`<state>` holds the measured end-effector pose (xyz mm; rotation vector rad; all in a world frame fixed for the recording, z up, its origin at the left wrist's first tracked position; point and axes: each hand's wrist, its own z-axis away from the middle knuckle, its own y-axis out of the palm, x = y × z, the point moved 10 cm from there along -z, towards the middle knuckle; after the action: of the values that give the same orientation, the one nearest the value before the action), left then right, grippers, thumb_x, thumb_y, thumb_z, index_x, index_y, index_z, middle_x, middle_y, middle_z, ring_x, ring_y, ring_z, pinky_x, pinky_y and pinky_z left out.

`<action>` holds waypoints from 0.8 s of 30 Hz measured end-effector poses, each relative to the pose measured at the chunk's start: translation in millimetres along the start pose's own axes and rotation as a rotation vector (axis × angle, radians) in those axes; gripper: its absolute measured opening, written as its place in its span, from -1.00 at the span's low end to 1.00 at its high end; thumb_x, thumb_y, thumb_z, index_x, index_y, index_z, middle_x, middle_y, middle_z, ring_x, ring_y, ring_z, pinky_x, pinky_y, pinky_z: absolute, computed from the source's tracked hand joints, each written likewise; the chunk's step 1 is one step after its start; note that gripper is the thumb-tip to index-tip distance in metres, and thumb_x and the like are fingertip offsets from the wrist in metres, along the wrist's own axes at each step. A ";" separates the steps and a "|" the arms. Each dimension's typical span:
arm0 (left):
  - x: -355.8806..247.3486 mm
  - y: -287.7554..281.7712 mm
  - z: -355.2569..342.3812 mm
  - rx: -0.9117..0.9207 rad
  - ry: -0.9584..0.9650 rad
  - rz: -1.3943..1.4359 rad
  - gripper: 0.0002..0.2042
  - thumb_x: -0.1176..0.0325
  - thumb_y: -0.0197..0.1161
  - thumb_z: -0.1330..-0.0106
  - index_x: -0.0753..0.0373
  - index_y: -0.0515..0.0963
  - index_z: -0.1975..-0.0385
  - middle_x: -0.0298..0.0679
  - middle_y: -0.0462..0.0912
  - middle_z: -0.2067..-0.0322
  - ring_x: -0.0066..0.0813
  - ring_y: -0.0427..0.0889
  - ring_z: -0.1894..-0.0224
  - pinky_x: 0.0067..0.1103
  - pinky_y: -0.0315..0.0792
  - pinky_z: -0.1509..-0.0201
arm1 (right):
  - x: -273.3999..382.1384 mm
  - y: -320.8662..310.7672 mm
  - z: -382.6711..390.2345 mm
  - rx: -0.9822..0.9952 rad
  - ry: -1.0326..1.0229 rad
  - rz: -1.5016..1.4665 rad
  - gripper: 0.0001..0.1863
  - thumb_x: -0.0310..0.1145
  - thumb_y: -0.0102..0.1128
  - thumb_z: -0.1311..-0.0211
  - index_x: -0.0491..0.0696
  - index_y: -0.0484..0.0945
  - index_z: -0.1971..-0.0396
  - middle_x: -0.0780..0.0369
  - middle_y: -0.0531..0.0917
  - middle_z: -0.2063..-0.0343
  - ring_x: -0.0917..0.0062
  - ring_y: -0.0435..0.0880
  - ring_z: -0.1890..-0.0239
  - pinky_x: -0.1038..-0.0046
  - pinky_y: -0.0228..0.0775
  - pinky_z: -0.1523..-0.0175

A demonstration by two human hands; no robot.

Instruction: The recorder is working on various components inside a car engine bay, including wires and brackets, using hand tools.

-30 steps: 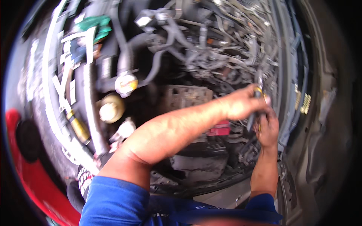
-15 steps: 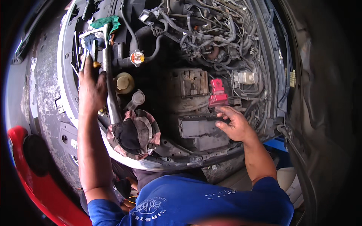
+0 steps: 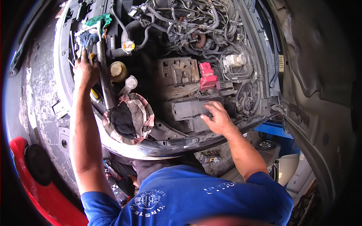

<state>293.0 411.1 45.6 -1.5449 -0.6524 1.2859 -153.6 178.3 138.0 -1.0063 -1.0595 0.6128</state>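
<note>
My left hand (image 3: 86,73) reaches among hand tools on the car's front panel, fingers stretched forward. Beside its thumb is a yellow-handled tool (image 3: 92,57); no firm grip on it shows. A dark blue cloth (image 3: 88,38) lies just past the fingertips. Right of this hand runs a long dark bar (image 3: 104,75), its near end at a bundled camouflage cap (image 3: 145,113) with a black inside. My right hand (image 3: 218,119) is over the black box cover (image 3: 188,108), fingers apart and holding nothing. Whether its fingertips touch the cover I cannot tell.
A red plastic terminal cover (image 3: 207,77) stands beside the rusty battery tray (image 3: 179,71). Hoses and wiring (image 3: 200,26) fill the far side. A green cloth (image 3: 98,20) lies at the far left. The raised hood (image 3: 320,94) borders the right; a red object (image 3: 41,192) is lower left.
The view has shifted, so the engine bay sits farther left and higher. My right hand has moved from beside the red cover to over the black box cover. My left hand stays among the tools.
</note>
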 end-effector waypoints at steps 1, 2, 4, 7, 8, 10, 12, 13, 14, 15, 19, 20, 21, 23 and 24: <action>0.3 -1.7 6.5 -0.004 0.020 0.018 -0.28 0.18 0.30 -0.25 0.14 0.20 -0.43 0.12 0.39 -0.24 0.13 0.36 -0.28 -0.19 0.24 -0.38 | 2.6 -1.0 -0.8 -0.025 -0.017 0.035 -0.58 -0.27 0.36 -0.16 -0.25 0.57 0.09 0.01 0.60 0.05 0.10 0.54 -0.06 0.19 0.38 -0.18; -3.2 -9.2 16.3 -0.064 0.065 0.017 -0.27 0.17 0.31 -0.25 0.13 0.20 -0.42 0.12 0.38 -0.24 0.13 0.35 -0.29 -0.18 0.25 -0.38 | 4.8 -1.2 -2.5 -0.035 -0.030 0.039 -0.58 -0.27 0.36 -0.16 -0.25 0.57 0.09 0.01 0.60 0.05 0.10 0.54 -0.06 0.19 0.37 -0.18; -12.7 -25.1 41.0 -0.175 0.127 0.010 -0.27 0.14 0.32 -0.24 0.13 0.21 -0.42 0.11 0.38 -0.24 0.13 0.34 -0.29 -0.16 0.27 -0.37 | 8.1 -1.4 -10.8 -0.053 -0.051 0.039 -0.58 -0.26 0.35 -0.15 -0.24 0.57 0.09 0.01 0.60 0.06 0.10 0.54 -0.06 0.18 0.37 -0.19; -46.4 -43.6 120.9 -0.307 0.328 0.140 -0.37 0.23 0.36 -0.21 0.18 0.35 -0.31 0.15 0.37 -0.21 0.19 0.32 -0.29 -0.08 0.20 -0.38 | 11.9 0.7 -36.8 -0.051 -0.102 -0.006 -0.58 -0.25 0.35 -0.16 -0.24 0.56 0.09 0.00 0.60 0.07 0.10 0.55 -0.05 0.20 0.39 -0.18; -58.0 -42.0 150.7 -0.275 0.373 0.206 -0.37 0.25 0.34 -0.22 0.17 0.33 -0.32 0.17 0.33 -0.23 0.23 0.29 -0.30 -0.03 0.17 -0.39 | 13.6 1.2 -49.7 -0.049 -0.130 -0.027 -0.58 -0.25 0.35 -0.16 -0.24 0.56 0.09 0.00 0.60 0.08 0.10 0.55 -0.05 0.21 0.39 -0.18; -68.5 -24.4 201.2 -0.101 0.323 0.140 -0.28 0.22 0.37 -0.16 0.13 0.26 -0.37 0.21 0.17 -0.31 0.29 0.13 -0.39 0.01 0.03 -0.45 | 17.9 1.5 -82.0 -0.066 -0.202 -0.010 -0.57 -0.23 0.35 -0.17 -0.24 0.56 0.08 -0.02 0.60 0.12 0.11 0.59 0.01 0.23 0.46 -0.11; -71.8 -8.4 232.0 -0.023 0.221 0.092 -0.23 0.10 0.39 -0.12 0.13 0.27 -0.36 0.22 0.11 -0.34 0.31 0.04 -0.41 0.12 -0.06 -0.45 | 8.6 5.9 -129.4 -0.026 -0.138 -0.134 -0.54 -0.24 0.36 -0.16 -0.22 0.55 0.04 -0.01 0.59 0.09 0.11 0.60 0.04 0.25 0.48 -0.08; -74.0 -5.5 240.1 -0.036 0.222 0.085 -0.24 0.07 0.38 -0.12 0.15 0.29 -0.34 0.22 0.11 -0.34 0.31 0.04 -0.41 0.14 -0.09 -0.44 | 4.8 3.4 -156.6 -0.047 -0.118 -0.116 -0.54 -0.26 0.35 -0.16 -0.21 0.53 0.00 -0.02 0.55 0.03 0.10 0.58 -0.02 0.24 0.46 -0.13; -77.6 -3.5 247.2 -0.067 0.237 0.070 -0.25 0.04 0.38 -0.12 0.17 0.31 -0.33 0.22 0.11 -0.34 0.31 0.05 -0.41 0.16 -0.11 -0.44 | 2.1 0.4 -182.2 -0.068 -0.111 -0.105 -0.52 -0.28 0.34 -0.16 -0.21 0.51 -0.03 -0.03 0.52 -0.04 0.09 0.55 -0.07 0.24 0.43 -0.18; -82.0 -4.4 250.7 -0.128 0.278 0.046 -0.27 0.01 0.38 -0.11 0.18 0.35 -0.28 0.18 0.16 -0.34 0.26 0.07 -0.41 0.16 -0.12 -0.43 | 8.6 -5.7 -209.1 -0.126 -0.189 0.042 -0.51 -0.32 0.32 -0.15 -0.17 0.50 -0.07 -0.04 0.45 -0.11 0.07 0.48 -0.15 0.22 0.36 -0.25; -80.5 0.7 253.8 -0.195 0.294 0.054 -0.35 0.07 0.38 -0.09 0.16 0.42 -0.20 0.09 0.27 -0.30 0.14 0.17 -0.39 0.13 -0.07 -0.42 | 18.6 -8.9 -294.8 -0.200 -0.333 0.477 -0.46 -0.43 0.20 -0.14 0.05 0.48 -0.20 -0.03 0.28 -0.30 0.05 0.23 -0.36 0.10 0.16 -0.40; -78.6 -0.1 253.2 -0.223 0.285 0.056 -0.40 0.10 0.37 -0.08 0.17 0.46 -0.14 0.10 0.31 -0.26 0.14 0.20 -0.37 0.08 -0.05 -0.43 | 18.7 -6.6 -310.7 -0.200 -0.350 0.584 -0.45 -0.44 0.16 -0.15 0.10 0.48 -0.21 -0.02 0.26 -0.32 0.05 0.22 -0.38 0.06 0.16 -0.40; -76.5 2.9 252.6 -0.213 0.251 0.028 -0.41 0.11 0.37 -0.07 0.18 0.47 -0.13 0.10 0.33 -0.25 0.14 0.22 -0.36 0.05 -0.02 -0.44 | 15.7 -3.3 -323.9 -0.179 -0.344 0.660 -0.47 -0.44 0.10 -0.20 0.13 0.48 -0.22 -0.02 0.24 -0.35 0.06 0.23 -0.38 0.03 0.16 -0.39; -75.3 4.7 252.3 -0.218 0.216 0.014 -0.42 0.14 0.37 -0.07 0.19 0.47 -0.12 0.10 0.33 -0.24 0.16 0.22 -0.36 0.03 0.00 -0.44 | 12.4 -0.4 -340.7 -0.166 -0.378 0.727 -0.56 -0.44 0.08 -0.23 0.18 0.53 -0.13 0.02 0.30 -0.30 0.10 0.28 -0.35 0.03 0.22 -0.34; -75.2 4.4 251.9 -0.222 0.213 0.019 -0.42 0.16 0.36 -0.07 0.20 0.45 -0.12 0.11 0.32 -0.25 0.18 0.20 -0.36 0.04 -0.01 -0.45 | 11.9 0.0 -347.6 -0.169 -0.407 0.778 -0.60 -0.44 0.08 -0.24 0.18 0.54 -0.08 0.03 0.33 -0.27 0.11 0.31 -0.33 0.05 0.25 -0.32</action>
<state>33.6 430.5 83.9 -1.8436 -0.6609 1.0706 170.1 58.4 95.1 -1.4934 -1.0627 1.4239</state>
